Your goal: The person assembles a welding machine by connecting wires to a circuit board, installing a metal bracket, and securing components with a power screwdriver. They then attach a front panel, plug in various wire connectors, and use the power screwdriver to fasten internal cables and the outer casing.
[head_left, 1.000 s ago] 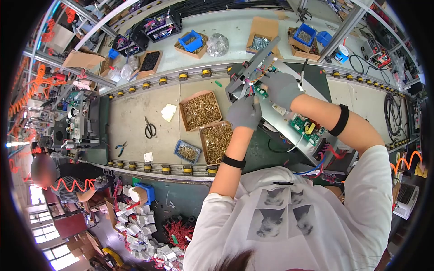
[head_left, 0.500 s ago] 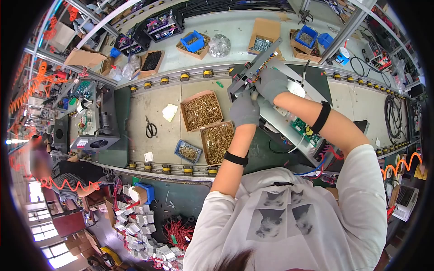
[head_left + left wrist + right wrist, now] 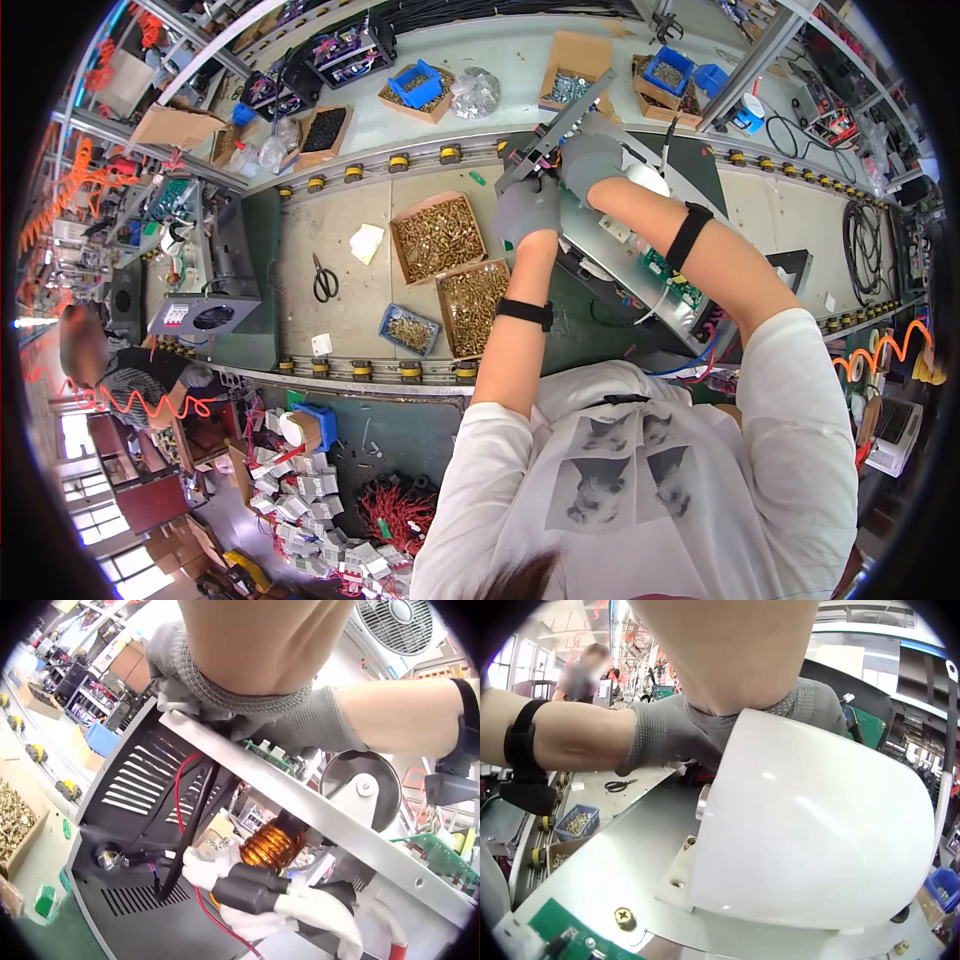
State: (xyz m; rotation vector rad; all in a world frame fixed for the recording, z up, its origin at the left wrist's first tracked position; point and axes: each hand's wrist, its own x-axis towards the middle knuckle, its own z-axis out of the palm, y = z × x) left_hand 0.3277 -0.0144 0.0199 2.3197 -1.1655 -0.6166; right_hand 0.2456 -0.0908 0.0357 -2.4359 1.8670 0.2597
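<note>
Grey-gloved left hand (image 3: pixel 527 208) and right hand (image 3: pixel 591 166) sit together at the slotted chassis (image 3: pixel 297 799).

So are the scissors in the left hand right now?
No, the scissors lie on the bench top, clearly apart from the left hand.

Fingertips of the left hand (image 3: pixel 527 209) and right hand (image 3: pixel 592 166) are hidden; at left, a person's head (image 3: pixel 82 344) is blurred.
</note>
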